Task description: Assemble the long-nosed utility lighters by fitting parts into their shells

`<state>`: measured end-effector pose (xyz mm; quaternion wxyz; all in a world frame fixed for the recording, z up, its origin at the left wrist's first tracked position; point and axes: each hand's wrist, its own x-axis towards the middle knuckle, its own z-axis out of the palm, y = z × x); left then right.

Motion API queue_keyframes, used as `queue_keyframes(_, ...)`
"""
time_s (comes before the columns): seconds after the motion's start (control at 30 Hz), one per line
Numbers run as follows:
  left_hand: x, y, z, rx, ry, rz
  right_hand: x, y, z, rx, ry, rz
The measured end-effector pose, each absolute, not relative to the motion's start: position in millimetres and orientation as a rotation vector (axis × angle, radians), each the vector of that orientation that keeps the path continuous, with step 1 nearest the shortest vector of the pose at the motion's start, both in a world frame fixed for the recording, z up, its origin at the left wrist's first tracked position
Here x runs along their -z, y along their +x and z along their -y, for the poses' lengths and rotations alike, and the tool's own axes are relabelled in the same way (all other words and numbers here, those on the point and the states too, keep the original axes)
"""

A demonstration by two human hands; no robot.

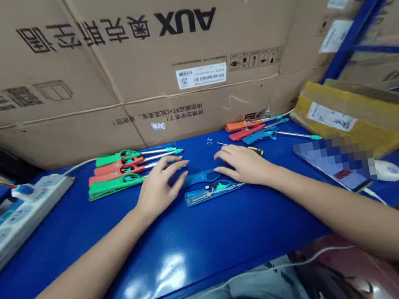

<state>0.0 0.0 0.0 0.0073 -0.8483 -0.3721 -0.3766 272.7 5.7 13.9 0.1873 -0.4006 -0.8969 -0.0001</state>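
A blue utility lighter lies taken apart on the blue table. Its half with the inner parts (212,192) shows a clear tank, a green trigger and a wire. Just behind it lies the bare blue shell half (201,177). My left hand (161,184) is at the shell's left end, fingers curved and apart. At the right end, my right hand (243,163) has its thumb and fingertips apart, close to the shell; whether they touch it I cannot tell. A screwdriver (256,150) with a yellow and black handle lies partly hidden behind my right hand. Small screws (209,141) lie beyond.
Several green and red lighters (116,176) lie at left, beside a white power strip (20,220). Three more lighters (248,132) are back right. A phone (334,165), a white mouse-like device (389,170) and a yellow-taped box (332,117) stand right. Large cartons (145,56) wall the back.
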Motion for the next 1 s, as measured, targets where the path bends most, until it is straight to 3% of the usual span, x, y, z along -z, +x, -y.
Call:
queue_keyframes(0.23,-15.3,-8.3,27.8,0.767,-2.995,0.934,-16.9,264.0,15.1,-0.236,-0.854,2.671)
queue_keyframes(0.37,-11.5,-7.0,30.5,0.646,-3.076,0.994,-12.1,266.4,6.9,-0.407,-0.859,2.42)
queue_keyframes(0.8,-5.7,1.0,29.2,1.102,-3.155,1.439,-23.5,292.3,-6.2,-0.5,-1.099,2.496)
queue_keyframes(1.0,-1.7,-1.2,25.4,1.136,-3.05,1.452,-43.1,309.5,-1.8,-0.872,-1.106,2.703)
